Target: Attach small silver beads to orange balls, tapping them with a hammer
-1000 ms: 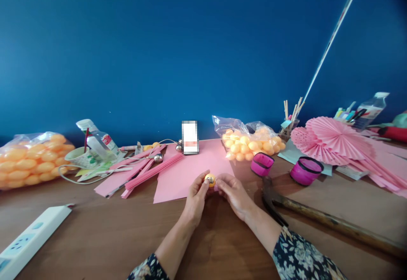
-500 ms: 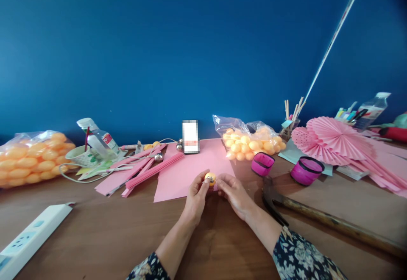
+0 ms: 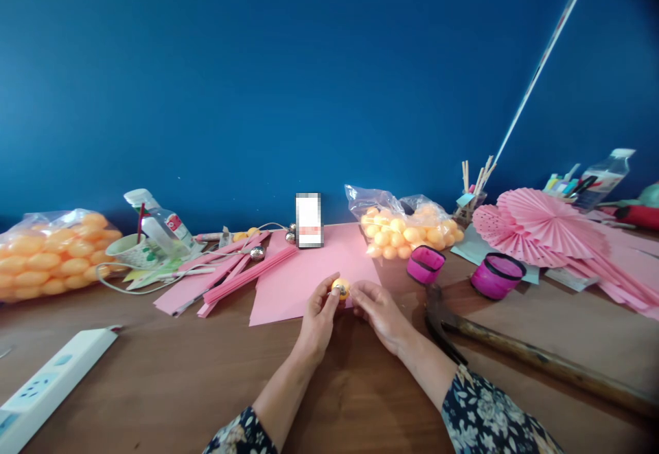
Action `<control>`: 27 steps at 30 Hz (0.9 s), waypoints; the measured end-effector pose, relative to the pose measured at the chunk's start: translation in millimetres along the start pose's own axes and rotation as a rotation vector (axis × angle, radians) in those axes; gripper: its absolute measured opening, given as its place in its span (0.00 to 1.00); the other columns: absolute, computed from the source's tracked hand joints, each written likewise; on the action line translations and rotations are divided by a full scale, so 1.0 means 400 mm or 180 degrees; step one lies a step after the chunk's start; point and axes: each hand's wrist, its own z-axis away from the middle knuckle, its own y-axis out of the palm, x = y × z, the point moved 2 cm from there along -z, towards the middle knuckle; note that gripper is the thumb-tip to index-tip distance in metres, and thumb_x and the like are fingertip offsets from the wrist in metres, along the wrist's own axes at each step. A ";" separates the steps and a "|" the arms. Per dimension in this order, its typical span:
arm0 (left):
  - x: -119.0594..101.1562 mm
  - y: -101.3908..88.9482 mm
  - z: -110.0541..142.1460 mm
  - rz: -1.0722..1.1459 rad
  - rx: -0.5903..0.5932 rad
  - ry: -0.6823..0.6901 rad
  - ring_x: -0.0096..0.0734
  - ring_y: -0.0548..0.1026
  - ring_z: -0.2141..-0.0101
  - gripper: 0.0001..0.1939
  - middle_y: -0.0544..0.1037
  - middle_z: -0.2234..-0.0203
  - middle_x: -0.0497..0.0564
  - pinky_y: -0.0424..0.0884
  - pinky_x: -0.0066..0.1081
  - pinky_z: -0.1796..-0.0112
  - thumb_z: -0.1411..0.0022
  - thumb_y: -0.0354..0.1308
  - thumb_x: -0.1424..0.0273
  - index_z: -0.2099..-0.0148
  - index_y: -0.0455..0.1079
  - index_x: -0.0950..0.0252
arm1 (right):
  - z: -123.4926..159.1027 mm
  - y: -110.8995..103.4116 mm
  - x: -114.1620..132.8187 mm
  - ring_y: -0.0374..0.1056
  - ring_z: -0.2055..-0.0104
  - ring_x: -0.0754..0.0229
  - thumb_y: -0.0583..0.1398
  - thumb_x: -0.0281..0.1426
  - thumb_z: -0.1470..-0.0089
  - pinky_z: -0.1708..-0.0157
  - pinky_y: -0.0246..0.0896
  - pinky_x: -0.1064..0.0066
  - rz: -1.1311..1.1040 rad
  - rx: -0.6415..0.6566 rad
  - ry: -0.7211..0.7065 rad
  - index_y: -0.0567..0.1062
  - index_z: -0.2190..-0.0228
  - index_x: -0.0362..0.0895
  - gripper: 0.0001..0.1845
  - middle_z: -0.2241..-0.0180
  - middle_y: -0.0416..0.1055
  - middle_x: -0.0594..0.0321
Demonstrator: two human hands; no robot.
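Note:
A small orange ball point(image 3: 340, 287) with a little metal piece on it sits between both my hands over the near edge of a pink paper sheet point(image 3: 309, 268). My left hand point(image 3: 319, 320) pinches the ball from the left with thumb and fingers. From the right, my right hand point(image 3: 378, 313) has its fingertips closed on the same ball. Both forearms rest low over the brown table point(image 3: 154, 385).
Bags of orange balls lie at the left point(image 3: 49, 255) and centre right point(image 3: 406, 231). Two magenta cups point(image 3: 425, 265) point(image 3: 497, 275), a hammer point(image 3: 515, 351), pink paper fans point(image 3: 540, 227), folded pink strips point(image 3: 231, 272), a bottle point(image 3: 159, 224) and a white power strip point(image 3: 51, 385) surround the hands.
The hands and ball stay almost still. The view has tipped up very slightly.

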 end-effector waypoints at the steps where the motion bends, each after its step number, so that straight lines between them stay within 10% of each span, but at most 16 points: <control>1: -0.001 0.000 0.000 -0.0001 -0.0009 -0.0002 0.32 0.72 0.64 0.24 0.73 0.60 0.55 0.68 0.34 0.60 0.47 0.56 0.60 0.49 0.64 0.63 | 0.000 0.000 0.001 0.60 0.73 0.67 0.61 0.41 0.54 0.72 0.55 0.75 0.0003 -0.0009 0.0007 0.70 0.75 0.43 0.13 0.76 0.65 0.67; 27: 0.006 -0.006 -0.005 -0.0180 0.0033 0.0004 0.33 0.71 0.60 0.22 0.71 0.58 0.54 0.66 0.36 0.56 0.45 0.54 0.62 0.48 0.63 0.62 | -0.002 -0.003 -0.003 0.60 0.73 0.67 0.61 0.41 0.54 0.71 0.55 0.75 0.0037 0.0043 0.0064 0.70 0.75 0.42 0.14 0.76 0.64 0.67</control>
